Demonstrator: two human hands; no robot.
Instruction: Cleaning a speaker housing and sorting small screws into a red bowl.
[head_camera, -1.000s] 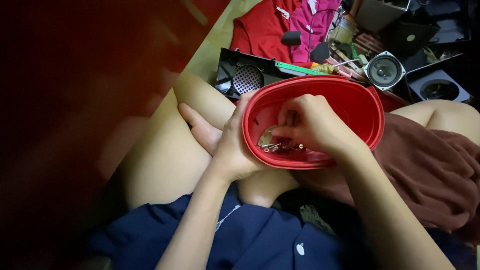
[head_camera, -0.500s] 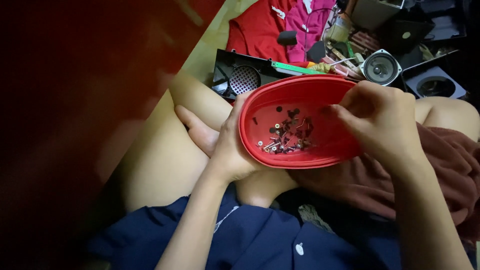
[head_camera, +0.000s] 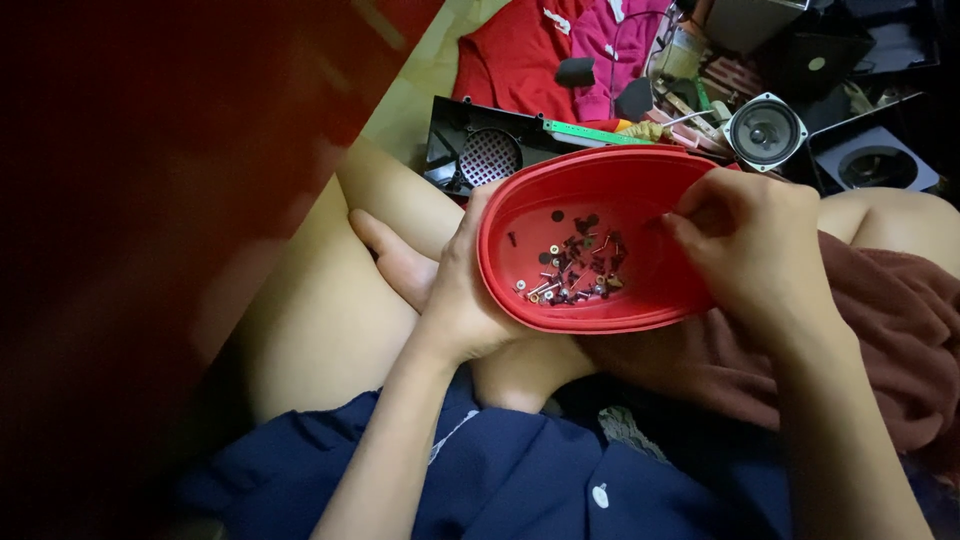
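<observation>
I hold one red oval bowl (head_camera: 640, 190) over my lap. My left hand (head_camera: 465, 290) is closed around its left rim, thumb on the edge. My right hand (head_camera: 750, 245) rests at the right rim, fingers curled together; if they pinch something I cannot tell. Inside the bowl lies a small heap of screws (head_camera: 575, 270), too many and too small to count. Farther away, one round speaker (head_camera: 765, 132) and one black grille panel (head_camera: 480, 155) lie on the floor.

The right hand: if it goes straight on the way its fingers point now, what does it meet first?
The right hand points left and slightly down into the red bowl. It would probably meet first the pile of small screws on the bowl's bottom, though depth is unclear.
</observation>
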